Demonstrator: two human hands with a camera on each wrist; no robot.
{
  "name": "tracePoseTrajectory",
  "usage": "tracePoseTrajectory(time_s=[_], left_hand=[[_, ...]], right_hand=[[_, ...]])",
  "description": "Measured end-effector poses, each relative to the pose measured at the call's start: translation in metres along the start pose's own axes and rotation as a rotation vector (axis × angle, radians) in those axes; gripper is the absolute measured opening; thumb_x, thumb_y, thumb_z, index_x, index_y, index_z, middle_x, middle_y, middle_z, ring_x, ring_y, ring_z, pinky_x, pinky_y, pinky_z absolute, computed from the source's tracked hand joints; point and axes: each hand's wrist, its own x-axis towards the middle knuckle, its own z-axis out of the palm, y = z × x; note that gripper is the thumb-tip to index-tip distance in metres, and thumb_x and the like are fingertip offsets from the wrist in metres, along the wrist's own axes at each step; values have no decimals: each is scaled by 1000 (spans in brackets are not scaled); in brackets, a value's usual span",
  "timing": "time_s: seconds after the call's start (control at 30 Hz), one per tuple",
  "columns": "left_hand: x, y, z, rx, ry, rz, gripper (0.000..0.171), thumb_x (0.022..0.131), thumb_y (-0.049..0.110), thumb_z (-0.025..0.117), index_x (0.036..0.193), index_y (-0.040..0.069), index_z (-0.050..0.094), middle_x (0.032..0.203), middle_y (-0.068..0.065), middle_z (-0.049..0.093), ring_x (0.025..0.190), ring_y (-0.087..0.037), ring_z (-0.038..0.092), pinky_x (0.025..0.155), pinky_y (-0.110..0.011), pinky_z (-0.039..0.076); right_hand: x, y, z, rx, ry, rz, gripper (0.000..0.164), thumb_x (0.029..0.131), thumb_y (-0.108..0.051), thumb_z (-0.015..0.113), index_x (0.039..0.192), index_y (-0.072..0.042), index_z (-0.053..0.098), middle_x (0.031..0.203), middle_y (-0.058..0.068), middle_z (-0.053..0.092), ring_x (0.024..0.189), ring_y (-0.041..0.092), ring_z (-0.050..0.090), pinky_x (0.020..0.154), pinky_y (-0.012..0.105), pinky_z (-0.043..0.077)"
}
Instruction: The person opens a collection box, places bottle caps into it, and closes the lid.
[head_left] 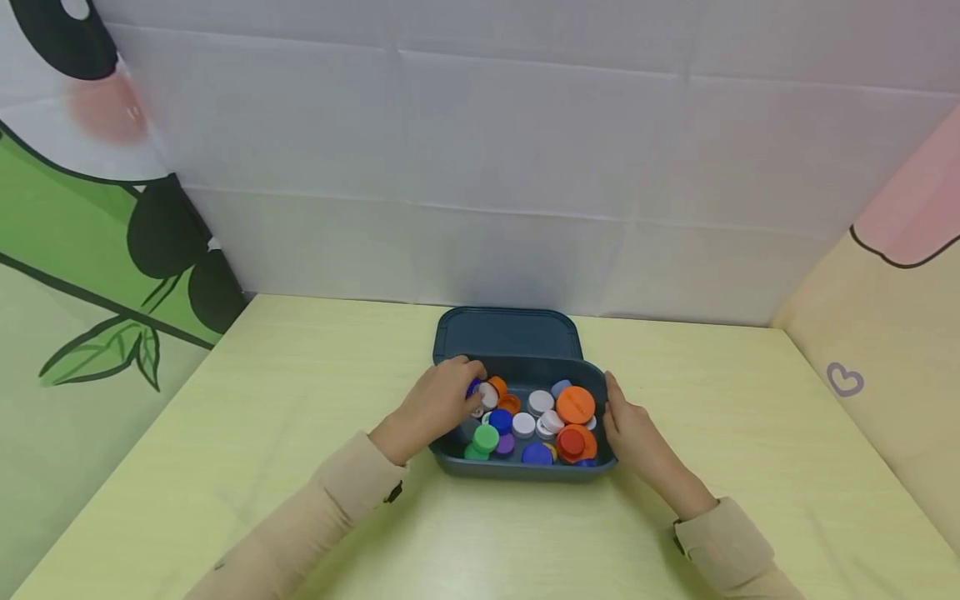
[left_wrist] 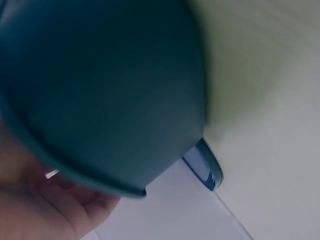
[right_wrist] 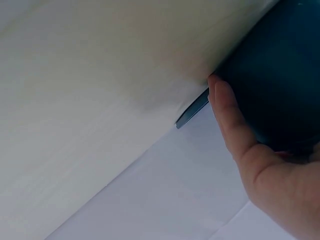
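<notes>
A dark blue-green plastic box [head_left: 517, 472] stands on the table, holding several bottle caps in orange, white, blue, green, purple and red. My left hand [head_left: 438, 400] reaches over its left rim, with curled fingers around a blue cap [head_left: 472, 387] and beside a white cap [head_left: 488, 396]. Whether it pinches either one is hidden. In the left wrist view, the box wall [left_wrist: 115, 100] covers most of the fingers. My right hand [head_left: 637, 429] touches the right end of the box; in the right wrist view its straight fingers [right_wrist: 232, 117] lie along the outer wall.
A matching dark lid [head_left: 506, 332] lies behind the box, near the back wall [head_left: 517, 183]. Pale wood-look tabletop [head_left: 300, 375] extends around the box. Side walls with printed cartoon designs stand to the left and right.
</notes>
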Motion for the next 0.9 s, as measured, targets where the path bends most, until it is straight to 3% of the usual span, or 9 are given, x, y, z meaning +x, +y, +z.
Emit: tracePoseTrajectory(time_s=[0.23,0.37,0.63,0.77,0.9], left_hand=[[8,-13,-22,-79,135,-70,20,88,18,58,103,6,64,99,-9,65,84,-20,61,73,-32,53],[18,-28,-29,-74,146,-136,22,88,18,57,105,5,62,101,-11,64,85,-22,61,73,-35,52],[36,-60,-22,-55,8,-272,31,88,20,54,110,-1,58,106,-17,63,87,-27,61,75,-38,51],[43,-72,-16,-64,-61,-322,35,88,20,53,113,-5,57,110,-21,62,92,-30,61,78,-40,51],[51,-83,-11,-74,-110,-360,38,88,20,52,116,-7,56,116,-23,59,99,-32,60,83,-42,49]], right_hand=[[1,1,0,-1,2,3,52,94,-5,39,139,13,18,114,35,54,83,27,60,79,43,51],[1,1,0,0,1,9,52,94,-5,39,139,12,18,116,35,53,84,28,60,79,44,51],[2,2,1,3,5,0,52,93,-3,40,138,13,19,81,25,59,67,20,55,70,38,53],[2,2,2,-1,11,-11,51,93,-3,41,138,14,20,90,29,60,72,22,58,74,40,53],[2,2,2,-2,9,-10,52,93,-3,41,138,13,20,89,28,60,72,22,58,74,40,53]])
